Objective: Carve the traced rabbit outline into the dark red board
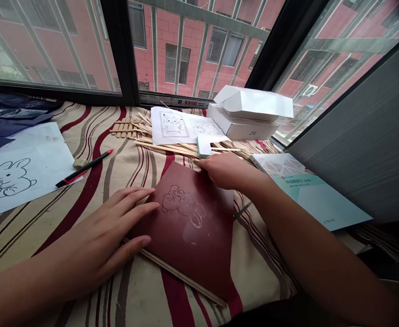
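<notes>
My left hand [107,227] lies flat with its fingers apart, the fingertips on the left edge of a dark red board [199,254]. A pale outline of a rabbit [183,205] is traced on the board. My right hand [221,170] rests at the board's top corner, its fingertips hidden, right by a bundle of thin wooden sticks [165,146]. A small pale green-edged block [204,146] stands just beyond those fingers. One long stick [182,274] juts out from under the board's lower edge.
A rabbit drawing on paper [8,179] and a red-and-black pen [83,168] lie to the left. Ahead are a cartoon printout [185,125], a white ZTE box [243,122] and a glued stick lattice [127,129]. A teal book [308,190] lies right, below the window frame [127,54].
</notes>
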Available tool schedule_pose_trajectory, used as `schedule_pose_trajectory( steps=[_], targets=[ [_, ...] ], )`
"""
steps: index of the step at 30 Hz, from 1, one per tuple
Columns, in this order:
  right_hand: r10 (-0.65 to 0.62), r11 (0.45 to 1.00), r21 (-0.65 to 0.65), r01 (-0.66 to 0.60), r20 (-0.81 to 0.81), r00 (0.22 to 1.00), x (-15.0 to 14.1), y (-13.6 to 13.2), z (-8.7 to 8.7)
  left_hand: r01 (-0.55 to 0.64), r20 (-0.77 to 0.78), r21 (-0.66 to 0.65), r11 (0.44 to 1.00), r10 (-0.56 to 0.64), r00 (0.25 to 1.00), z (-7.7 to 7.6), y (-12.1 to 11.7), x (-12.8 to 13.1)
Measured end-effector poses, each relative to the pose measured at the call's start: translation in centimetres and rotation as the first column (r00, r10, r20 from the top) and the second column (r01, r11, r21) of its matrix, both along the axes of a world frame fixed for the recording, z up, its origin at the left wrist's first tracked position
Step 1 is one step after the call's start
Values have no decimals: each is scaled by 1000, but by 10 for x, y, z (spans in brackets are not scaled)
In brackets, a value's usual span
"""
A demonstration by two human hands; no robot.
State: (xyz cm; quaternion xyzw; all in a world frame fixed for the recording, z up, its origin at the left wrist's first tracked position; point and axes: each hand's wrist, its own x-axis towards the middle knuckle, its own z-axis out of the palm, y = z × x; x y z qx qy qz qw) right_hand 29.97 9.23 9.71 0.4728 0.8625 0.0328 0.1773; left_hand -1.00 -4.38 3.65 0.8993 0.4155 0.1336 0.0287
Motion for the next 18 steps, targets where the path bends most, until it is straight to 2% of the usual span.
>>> schedule_pose_trajectory(
  steps=[8,18],
  targets=[
    [-46,998,-49,44,-38,998,5,-8,1,-3,4,-5,1000,3,1000,-1,1,4],
    [-103,986,-138,90,-91,991,8,-9,5,69,-105,89,994,-59,993,-5,1,-2]
  ],
)
